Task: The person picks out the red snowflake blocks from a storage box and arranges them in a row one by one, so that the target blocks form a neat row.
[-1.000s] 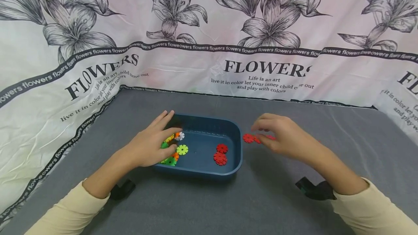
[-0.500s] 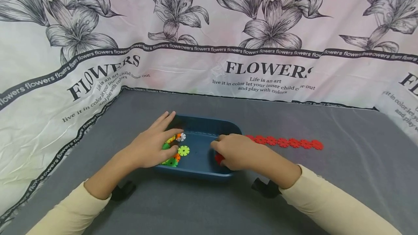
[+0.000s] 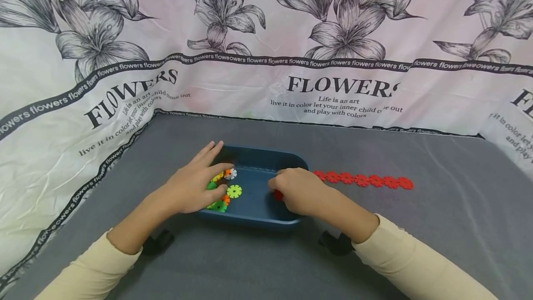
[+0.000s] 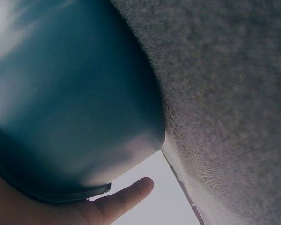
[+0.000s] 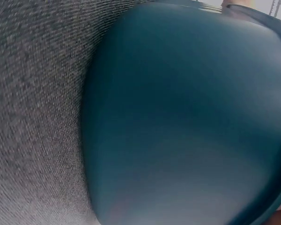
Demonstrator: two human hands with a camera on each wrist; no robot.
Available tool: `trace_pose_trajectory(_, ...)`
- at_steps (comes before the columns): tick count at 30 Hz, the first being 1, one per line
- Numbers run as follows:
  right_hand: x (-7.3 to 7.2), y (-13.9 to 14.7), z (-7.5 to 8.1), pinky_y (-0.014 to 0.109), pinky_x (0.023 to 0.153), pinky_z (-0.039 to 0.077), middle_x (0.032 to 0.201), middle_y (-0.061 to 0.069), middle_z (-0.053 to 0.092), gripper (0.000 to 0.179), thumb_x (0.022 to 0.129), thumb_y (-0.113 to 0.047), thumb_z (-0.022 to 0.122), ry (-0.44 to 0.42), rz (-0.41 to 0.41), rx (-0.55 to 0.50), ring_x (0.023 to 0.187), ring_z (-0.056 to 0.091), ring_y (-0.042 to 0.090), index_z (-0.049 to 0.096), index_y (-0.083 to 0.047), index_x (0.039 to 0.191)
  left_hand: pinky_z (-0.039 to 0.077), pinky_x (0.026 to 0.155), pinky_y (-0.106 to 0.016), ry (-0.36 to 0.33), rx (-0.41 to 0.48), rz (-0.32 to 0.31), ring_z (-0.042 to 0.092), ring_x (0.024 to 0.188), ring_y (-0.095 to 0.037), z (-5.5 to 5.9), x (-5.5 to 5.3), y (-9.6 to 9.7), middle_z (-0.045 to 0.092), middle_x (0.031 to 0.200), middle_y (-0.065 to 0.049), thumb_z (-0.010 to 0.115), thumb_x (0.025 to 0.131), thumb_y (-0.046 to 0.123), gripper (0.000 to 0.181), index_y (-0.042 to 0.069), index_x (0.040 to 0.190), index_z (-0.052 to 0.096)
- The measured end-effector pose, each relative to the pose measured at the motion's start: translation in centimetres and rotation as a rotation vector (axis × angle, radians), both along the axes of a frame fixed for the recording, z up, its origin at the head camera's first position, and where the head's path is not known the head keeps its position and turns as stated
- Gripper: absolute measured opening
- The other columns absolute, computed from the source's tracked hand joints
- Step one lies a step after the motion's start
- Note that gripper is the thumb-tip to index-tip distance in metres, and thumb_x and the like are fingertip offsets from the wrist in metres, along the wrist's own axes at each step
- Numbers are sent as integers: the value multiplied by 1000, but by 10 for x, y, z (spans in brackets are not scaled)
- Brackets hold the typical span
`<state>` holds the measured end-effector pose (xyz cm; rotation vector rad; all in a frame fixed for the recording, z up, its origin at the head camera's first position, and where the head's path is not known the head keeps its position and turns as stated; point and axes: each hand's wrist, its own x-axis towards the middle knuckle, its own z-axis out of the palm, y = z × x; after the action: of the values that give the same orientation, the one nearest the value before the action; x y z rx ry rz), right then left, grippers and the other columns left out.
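A blue rectangular tray (image 3: pixel 254 221) stands on the grey cloth. My left hand (image 3: pixel 187 186) lies over its left end, fingers spread and relaxed, above several green, orange, yellow and white notched plastic discs (image 3: pixel 234 191). In the left wrist view, one finger (image 4: pixel 131 194) reaches past the tray's rim. Inside the tray's right end, my right hand (image 3: pixel 303 191) has curled fingers and pinches a red notched disc (image 3: pixel 278 195), mostly hidden by the hand. Other red discs under that hand cannot be seen. The right wrist view shows mainly the tray's outer wall (image 5: pixel 178 103).
Right of the tray, a row of several red notched discs (image 3: pixel 361 180) lies on the grey cloth (image 3: pixel 250 267). A white flower-printed sheet (image 3: pixel 233 82) rises behind and at the left. Dark wrist cameras (image 3: pixel 157 243) hang below both forearms.
My right hand has moved left from the row of red discs into the tray, and its fingers have closed on a red disc. The left hand has stayed in place.
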<state>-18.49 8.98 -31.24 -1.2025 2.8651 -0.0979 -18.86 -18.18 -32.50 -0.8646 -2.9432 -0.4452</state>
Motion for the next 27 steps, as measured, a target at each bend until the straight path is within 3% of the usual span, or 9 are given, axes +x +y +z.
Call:
trace_pose_trajectory(8,3,-2,-3,29,61,54,80,4,60,16,84,-8,80,64,-28,5,71,56,16,76,-8,100,50,88,-63,-5,6,-2,7,152,-36,-1,0,0,13,166,-14,60,94,31,50,15,142,59)
trace_pose_trajectory(13,6,-7,0,29,58,52,81,5,57,17,86,-4,77,75,-57,79,70,55,17,76,-10,102,50,89,-62,-11,5,3,6,152,-34,-1,0,0,13,166,-13,61,94,32,52,15,142,58)
trace_pose_trajectory(17,6,-5,4,30,62,55,85,6,59,25,83,-2,79,60,-54,66,74,57,18,75,-9,107,49,91,-63,-12,13,-1,6,152,-34,-1,0,1,13,166,-13,61,93,32,52,14,142,58)
trace_pose_trajectory(23,1,7,12,29,63,56,99,11,68,33,85,9,70,58,-64,-135,74,61,18,72,-6,114,51,88,-61,2,14,-12,8,152,-36,0,0,0,14,166,-14,60,94,31,51,14,143,58)
trace_pose_trajectory(27,-2,17,15,24,58,50,90,7,69,27,86,10,66,30,-61,-314,69,58,15,75,-4,107,51,88,-61,-3,14,-10,7,152,-36,-1,0,-1,13,166,-14,60,94,30,51,14,143,58)
